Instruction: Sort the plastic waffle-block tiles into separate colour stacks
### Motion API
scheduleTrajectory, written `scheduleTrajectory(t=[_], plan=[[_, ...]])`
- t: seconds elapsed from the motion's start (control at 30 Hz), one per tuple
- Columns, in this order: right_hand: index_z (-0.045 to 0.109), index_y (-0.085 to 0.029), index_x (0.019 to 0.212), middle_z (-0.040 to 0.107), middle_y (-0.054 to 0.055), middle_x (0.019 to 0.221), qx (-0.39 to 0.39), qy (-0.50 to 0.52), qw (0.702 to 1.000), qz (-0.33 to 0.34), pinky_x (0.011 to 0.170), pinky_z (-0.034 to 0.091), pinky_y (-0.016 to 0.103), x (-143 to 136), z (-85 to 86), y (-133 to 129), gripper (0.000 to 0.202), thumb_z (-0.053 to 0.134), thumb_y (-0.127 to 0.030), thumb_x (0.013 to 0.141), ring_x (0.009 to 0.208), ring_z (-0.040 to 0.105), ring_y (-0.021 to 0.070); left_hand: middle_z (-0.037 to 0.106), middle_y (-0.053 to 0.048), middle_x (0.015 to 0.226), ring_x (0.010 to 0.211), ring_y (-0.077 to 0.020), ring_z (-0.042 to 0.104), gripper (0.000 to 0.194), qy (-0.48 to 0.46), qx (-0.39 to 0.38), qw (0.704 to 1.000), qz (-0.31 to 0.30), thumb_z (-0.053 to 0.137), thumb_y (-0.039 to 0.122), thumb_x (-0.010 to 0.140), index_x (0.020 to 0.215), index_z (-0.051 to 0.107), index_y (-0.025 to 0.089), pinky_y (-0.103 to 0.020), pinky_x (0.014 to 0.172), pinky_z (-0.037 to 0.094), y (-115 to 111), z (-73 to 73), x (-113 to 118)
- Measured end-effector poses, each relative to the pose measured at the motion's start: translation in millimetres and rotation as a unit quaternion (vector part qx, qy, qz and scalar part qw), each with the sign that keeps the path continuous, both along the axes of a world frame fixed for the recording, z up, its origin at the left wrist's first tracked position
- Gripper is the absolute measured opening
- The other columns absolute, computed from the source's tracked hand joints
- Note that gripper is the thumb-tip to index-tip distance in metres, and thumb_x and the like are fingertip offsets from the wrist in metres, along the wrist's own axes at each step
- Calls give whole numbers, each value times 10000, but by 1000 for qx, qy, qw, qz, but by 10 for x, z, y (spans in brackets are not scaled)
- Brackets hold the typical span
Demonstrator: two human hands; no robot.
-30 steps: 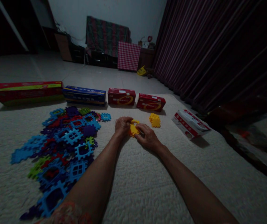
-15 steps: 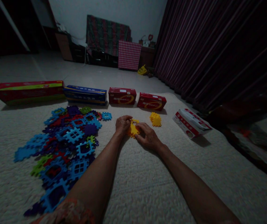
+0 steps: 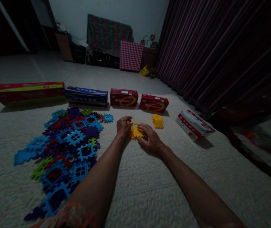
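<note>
Between my two hands, low over the mat, are yellow interlocking plastic tiles [image 3: 135, 133] with toothed edges; an opening shows in the upper one. My left hand [image 3: 124, 126] is curled at their left edge, its fingertips partly hidden. From the right, my right hand [image 3: 150, 138] grips the tiles, thumb at the near side and fingers over the top. A small stack of yellow tiles [image 3: 158, 121] lies just beyond my right hand. To the left spreads a heap of loose tiles [image 3: 75, 137] in blue, purple, red and green.
Along the far side of the pale quilted mat [image 3: 144, 190] stand a long red box [image 3: 31, 93], a blue box [image 3: 86, 96] and two smaller red boxes [image 3: 124, 97]. A white-and-red box [image 3: 193, 125] sits at the right. Dark curtains [image 3: 197, 47] hang beyond.
My left fingers have lifted slightly off the top of the yellow tiles, uncovering more of them. The right fingers have shifted a little. The heap and the boxes stay put.
</note>
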State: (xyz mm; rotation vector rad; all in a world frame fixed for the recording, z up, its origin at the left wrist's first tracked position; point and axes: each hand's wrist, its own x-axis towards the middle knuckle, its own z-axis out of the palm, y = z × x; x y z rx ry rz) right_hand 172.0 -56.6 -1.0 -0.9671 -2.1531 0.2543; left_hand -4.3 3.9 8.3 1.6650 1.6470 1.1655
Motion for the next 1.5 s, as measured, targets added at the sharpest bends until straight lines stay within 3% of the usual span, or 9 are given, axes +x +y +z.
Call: scheduleTrajectory(t=[0.27,0.43,0.63,0.77,1.13,1.5], plan=[[638,-200,1178,695,137,1233,45,-27,999,-7,1030,486,534,-20,87,-21,408,685,-176,774,1159,617,293,791,-66,969,922,-178,727,413,-13,-2,1000,2,470,91,806,1058,792,150,-261,904,533,7,-9,1],[643,-203,1170,714,134,1202,78,-11,996,-46,999,516,497,47,145,-14,344,695,-265,836,1128,647,280,792,-44,951,911,-170,729,401,-31,-2,1000,6,486,112,795,1033,800,184,-251,892,540,26,-33,0],[595,-180,1231,679,168,1225,157,0,972,-173,1018,517,527,498,107,105,401,673,-275,850,1161,623,308,792,-59,938,912,-184,733,388,-43,-11,999,16,498,118,790,1021,804,177,-261,887,544,21,-31,5],[571,-189,1255,648,167,1239,163,-17,959,-232,1022,515,544,791,58,127,452,664,-238,815,1171,602,320,792,-47,948,912,-179,732,388,-49,-13,999,13,496,129,791,1022,802,186,-255,879,547,32,-49,8],[581,-179,1263,630,171,1266,132,-99,959,-232,1022,492,531,876,-10,176,462,598,-178,802,1193,576,328,795,-58,948,913,-188,735,390,-49,-19,998,18,496,137,786,1026,801,178,-261,873,549,23,-26,16],[599,-166,1255,610,177,1287,110,-111,953,-260,1027,462,535,867,-51,198,454,591,-168,801,1222,540,339,794,-43,933,909,-179,734,377,-56,-14,998,19,503,149,782,1005,803,197,-253,880,544,24,-41,9]])
